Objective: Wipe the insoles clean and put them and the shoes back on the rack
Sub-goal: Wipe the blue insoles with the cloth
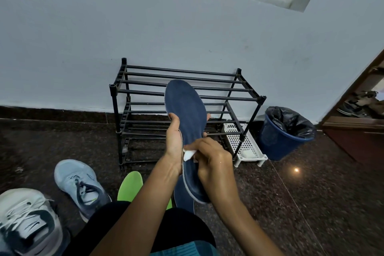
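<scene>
A dark blue insole [185,108] stands upright in front of the black shoe rack [245,97]. My left hand [174,141] grips its middle from the left edge, thumb up along the side. My right hand [212,162] pinches a white wipe [189,155] and presses it on the insole's lower half. On the floor lie a green insole [129,185] and a second blue insole [182,197], partly hidden behind my arms. Two light blue sneakers sit at the left, one [81,185] nearer the rack, one [27,220] at the bottom corner.
The rack stands against a pale wall on dark speckled floor. A white perforated tray [247,145] lies under its right end. A blue bin [284,135] with a black liner stands to the right. A brown cabinet [353,131] with shoes is at far right.
</scene>
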`<state>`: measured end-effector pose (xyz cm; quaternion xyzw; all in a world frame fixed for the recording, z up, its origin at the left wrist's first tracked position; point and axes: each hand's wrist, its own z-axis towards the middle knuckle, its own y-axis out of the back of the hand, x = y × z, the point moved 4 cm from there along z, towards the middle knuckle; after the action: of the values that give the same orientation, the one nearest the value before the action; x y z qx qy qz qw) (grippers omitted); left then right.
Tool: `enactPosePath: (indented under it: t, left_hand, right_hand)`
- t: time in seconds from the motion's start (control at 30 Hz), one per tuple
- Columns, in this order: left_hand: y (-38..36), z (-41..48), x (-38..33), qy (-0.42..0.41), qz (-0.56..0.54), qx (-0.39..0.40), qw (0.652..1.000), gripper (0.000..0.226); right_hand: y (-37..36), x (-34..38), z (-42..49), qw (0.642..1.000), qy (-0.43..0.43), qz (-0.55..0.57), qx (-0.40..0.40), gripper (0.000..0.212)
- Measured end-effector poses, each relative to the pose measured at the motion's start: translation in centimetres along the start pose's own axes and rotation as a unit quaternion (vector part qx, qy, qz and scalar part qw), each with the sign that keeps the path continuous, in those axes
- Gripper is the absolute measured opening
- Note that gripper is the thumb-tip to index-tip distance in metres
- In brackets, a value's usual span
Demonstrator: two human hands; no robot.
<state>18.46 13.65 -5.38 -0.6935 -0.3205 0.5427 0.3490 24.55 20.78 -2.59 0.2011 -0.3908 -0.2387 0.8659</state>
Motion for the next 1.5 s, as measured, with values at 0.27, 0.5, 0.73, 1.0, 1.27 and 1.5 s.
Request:
enactPosePath:
  t: [0.27, 0.5, 0.73, 1.0, 1.27, 1.5]
  left_hand:
    - [0.1, -0.4, 0.8, 0.040, 0.016, 0.019, 0.999, 0.078]
    - [0.5, -0.2, -0.1, 0.016, 0.005, -0.013, 1.000, 0.077]
    - [0.3, -0.3, 0.8, 0.043, 0.026, 0.009, 0.999, 0.077]
    - [0.7, -0.2, 0.5, 0.030, 0.018, -0.009, 0.999, 0.074]
    - [0.5, -0.8, 0.9, 0.038, 0.018, -0.012, 0.999, 0.083]
    - [0.7, -0.9, 0.1, 0.014, 0.001, 0.028, 1.000, 0.080]
  right_hand:
    - [-0.4, -1.0, 2.4, 0.999, -0.038, -0.020, -0.015, 0.029]
    - [-1.1, -1.1, 0.4, 1.000, -0.016, -0.020, 0.007, 0.026]
    - [-0.1, -1.2, 1.2, 0.998, -0.035, -0.029, -0.034, 0.030]
    - [-0.3, -0.6, 0.6, 0.999, -0.028, -0.024, -0.013, 0.031]
    - [0.3, -1.3, 1.4, 0.996, -0.054, -0.010, -0.063, 0.033]
    - [0.0, -0.9, 1.0, 0.993, -0.078, 0.047, -0.070, 0.021]
